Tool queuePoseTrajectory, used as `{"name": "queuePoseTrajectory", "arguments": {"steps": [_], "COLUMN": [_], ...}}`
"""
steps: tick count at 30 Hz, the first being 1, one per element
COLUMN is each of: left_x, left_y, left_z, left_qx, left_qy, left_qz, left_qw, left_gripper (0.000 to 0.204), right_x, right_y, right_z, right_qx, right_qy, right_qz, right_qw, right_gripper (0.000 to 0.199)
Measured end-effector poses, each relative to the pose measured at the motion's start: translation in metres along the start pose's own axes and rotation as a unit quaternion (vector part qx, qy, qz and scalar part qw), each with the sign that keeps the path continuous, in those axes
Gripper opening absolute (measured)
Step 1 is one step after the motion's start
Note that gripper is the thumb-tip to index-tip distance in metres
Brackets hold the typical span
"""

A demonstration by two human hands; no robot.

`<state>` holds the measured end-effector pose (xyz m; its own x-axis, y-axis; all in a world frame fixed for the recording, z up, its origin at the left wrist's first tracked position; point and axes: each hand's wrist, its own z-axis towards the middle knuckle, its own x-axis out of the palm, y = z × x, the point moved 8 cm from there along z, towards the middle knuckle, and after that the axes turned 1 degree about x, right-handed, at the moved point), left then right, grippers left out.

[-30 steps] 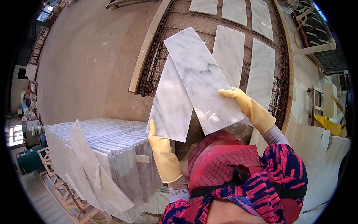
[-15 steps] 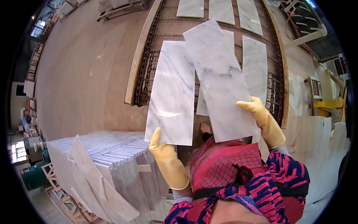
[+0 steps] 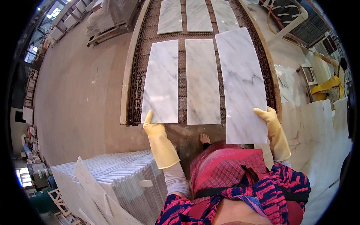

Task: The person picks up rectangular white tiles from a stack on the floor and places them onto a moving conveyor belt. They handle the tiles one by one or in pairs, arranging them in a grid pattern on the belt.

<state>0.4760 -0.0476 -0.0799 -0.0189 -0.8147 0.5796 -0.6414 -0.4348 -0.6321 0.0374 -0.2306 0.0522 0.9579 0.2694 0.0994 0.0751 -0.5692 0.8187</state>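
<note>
Holding slabs [image 3: 162,80] at mesh bed [image 3: 144,41], left grip [image 3: 155,131] and right grip [image 3: 271,120] flank middle slab [image 3: 203,82].

Left slab [image 3: 161,80] farther over mesh belt [image 3: 143,56]; right slab [image 3: 243,82] straightened, middle slab [image 3: 203,82] uncovered.

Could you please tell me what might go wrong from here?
The right hand holds the right marble slab near its lower end, so the slab might tip or slip.
A bare foot shows below the mesh conveyor; a dropped slab could hurt it.
The left hand has its thumb over a corner of the left marble slab; hidden fingers beneath might get pinched.
</note>
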Motion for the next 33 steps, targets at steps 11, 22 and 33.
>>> {"name": "queuePoseTrajectory", "arguments": {"steps": [11, 22, 33], "left_x": [-0.069, -0.081, -0.127], "left_y": [0.023, -0.015, 0.066], "left_z": [0.044, -0.055, -0.256], "left_qx": [-0.105, -0.001, -0.220], "left_qy": [-0.047, 0.038, 0.336], "left_qz": [-0.012, -0.027, 0.055], "left_qw": [0.993, 0.999, 0.914], "left_gripper": [0.044, 0.046, 0.049], "right_x": [-0.023, -0.016, 0.015], "right_y": [-0.026, -0.066, -0.141], "right_z": [-0.021, -0.064, -0.165], "right_qx": [-0.003, 0.000, 0.002], "right_qy": [-0.042, -0.031, 0.038], "right_qz": [0.045, 0.038, 0.056], "right_qw": [0.998, 0.999, 0.998], "right_gripper": [0.035, 0.038, 0.041]}}
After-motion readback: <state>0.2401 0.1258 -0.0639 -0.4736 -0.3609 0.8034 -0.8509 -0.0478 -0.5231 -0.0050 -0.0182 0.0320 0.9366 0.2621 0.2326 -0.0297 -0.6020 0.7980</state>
